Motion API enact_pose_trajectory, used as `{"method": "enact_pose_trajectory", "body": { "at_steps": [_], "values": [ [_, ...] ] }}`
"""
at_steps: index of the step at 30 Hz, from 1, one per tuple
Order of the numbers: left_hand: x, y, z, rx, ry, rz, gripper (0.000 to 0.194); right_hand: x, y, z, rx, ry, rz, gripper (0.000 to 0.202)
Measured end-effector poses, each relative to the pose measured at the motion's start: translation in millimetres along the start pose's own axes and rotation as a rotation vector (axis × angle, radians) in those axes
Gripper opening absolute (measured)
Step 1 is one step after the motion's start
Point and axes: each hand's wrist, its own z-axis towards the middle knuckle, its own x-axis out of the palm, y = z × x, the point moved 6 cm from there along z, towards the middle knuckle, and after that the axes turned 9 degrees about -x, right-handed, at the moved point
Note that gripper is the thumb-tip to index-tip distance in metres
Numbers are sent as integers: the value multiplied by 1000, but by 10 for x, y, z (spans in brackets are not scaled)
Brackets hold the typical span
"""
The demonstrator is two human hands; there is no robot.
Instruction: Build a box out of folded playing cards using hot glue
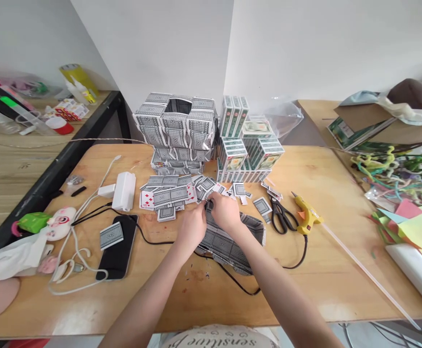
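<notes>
A long open box made of playing cards (pixel 225 244) lies in front of me, its patterned grey-and-white card backs showing. My left hand (pixel 195 223) and my right hand (pixel 226 211) meet at its far left end, fingers closed and pinching its edge there. The fingertips hide the exact spot they grip. Just beyond the hands is a loose heap of playing cards (pixel 170 195), several face up. Behind the heap stands a larger stacked structure of folded cards (pixel 176 128), with a square opening on top.
Boxed card decks (pixel 245 140) are stacked at the back. Black-handled scissors (pixel 282 217) and a yellow glue gun (pixel 307 215) with a long glue stick lie to the right. On the left are a phone (pixel 122 256) with a card on it, a white charger (pixel 124 191) and cables.
</notes>
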Motion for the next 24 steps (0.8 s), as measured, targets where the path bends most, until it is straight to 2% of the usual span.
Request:
{"method": "enact_pose_trajectory", "body": {
  "at_steps": [8, 16, 20, 24],
  "values": [
    [-8, 5, 25, 22, -25, -44, 37, 17, -6, 7, -14, -26, 1, 30],
    [12, -59, 24, 70, -9, 108, 34, 38, -28, -1, -59, -51, 22, 29],
    [4, -18, 41, 75, -52, 46, 34, 16, -50, -11, -102, -74, 101, 29],
    [24, 36, 42, 64, -58, 12, 34, 8, -45, -1, -94, -84, 76, 30]
  ]
}}
